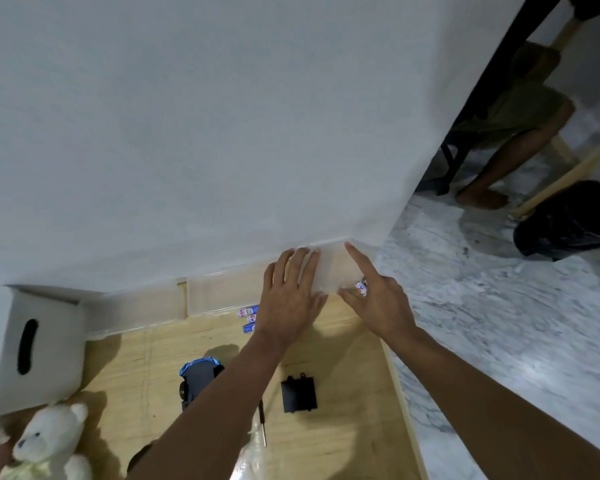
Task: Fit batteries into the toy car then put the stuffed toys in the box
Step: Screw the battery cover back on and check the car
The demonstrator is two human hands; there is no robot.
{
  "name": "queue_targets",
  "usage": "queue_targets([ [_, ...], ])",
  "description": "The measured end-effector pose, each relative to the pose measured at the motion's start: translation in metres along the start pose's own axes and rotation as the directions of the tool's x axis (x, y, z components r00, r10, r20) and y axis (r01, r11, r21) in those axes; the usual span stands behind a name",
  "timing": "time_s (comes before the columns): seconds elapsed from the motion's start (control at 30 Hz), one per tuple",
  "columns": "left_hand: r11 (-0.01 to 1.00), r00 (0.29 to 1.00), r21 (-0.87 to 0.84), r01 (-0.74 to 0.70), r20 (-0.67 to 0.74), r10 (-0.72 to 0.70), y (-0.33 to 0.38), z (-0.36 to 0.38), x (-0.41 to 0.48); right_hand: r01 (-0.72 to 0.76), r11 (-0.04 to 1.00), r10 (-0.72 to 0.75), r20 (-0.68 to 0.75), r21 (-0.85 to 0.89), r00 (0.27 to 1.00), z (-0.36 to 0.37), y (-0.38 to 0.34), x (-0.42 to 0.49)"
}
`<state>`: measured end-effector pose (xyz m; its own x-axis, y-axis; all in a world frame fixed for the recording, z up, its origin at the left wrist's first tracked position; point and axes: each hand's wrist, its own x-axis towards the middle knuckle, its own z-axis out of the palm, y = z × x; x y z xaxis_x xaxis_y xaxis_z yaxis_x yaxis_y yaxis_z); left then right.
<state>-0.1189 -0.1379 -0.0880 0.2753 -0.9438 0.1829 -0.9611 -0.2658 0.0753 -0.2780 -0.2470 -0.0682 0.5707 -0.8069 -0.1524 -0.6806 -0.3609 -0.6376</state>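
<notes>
My left hand [291,292] lies flat, fingers straight, on the frosted clear plastic container [329,271] at twelve o'clock against the white wall [187,133], steadying it. My right hand [378,301], at the container's three o'clock, grips small white cylinder batteries [361,287] printed red and blue, with the index finger stretched towards the container's far corner. I judge this to be the fetching of cells. To do it well I should press the container down, take only what the car needs, and keep the cells from rolling. More loose batteries [249,317] lie at my left hand's eight o'clock. The blue plastic toy car [200,375] sits at six o'clock, partly under my left forearm, seemingly underside up. Its black rectangular battery cover [298,394] is off, lying near a slim black-handled screwdriver [263,422]. The white stuffed bear [49,441] waits at seven o'clock below the white box with a slot handle [32,341].
</notes>
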Motion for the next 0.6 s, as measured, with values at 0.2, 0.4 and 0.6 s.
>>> queue_targets([
  [0.2, 0.999, 1.000, 0.053, -0.006, 0.021, 0.004, 0.000, 0.000, 0.002, 0.032, 0.997, -0.030, 0.029, -0.070, 0.999, -0.006, 0.004, 0.002],
  [0.4, 1.000, 0.999, 0.019, 0.008, 0.036, -0.009, 0.004, -0.003, 0.002, 0.077, 0.995, -0.075, 0.029, -0.065, 0.997, -0.011, 0.003, 0.005],
  [0.6, 0.999, 0.997, -0.010, -0.035, 0.064, 0.036, -0.007, -0.004, 0.000, 0.024, 0.996, -0.028, 0.048, 0.090, 0.998, -0.015, 0.013, 0.011],
])
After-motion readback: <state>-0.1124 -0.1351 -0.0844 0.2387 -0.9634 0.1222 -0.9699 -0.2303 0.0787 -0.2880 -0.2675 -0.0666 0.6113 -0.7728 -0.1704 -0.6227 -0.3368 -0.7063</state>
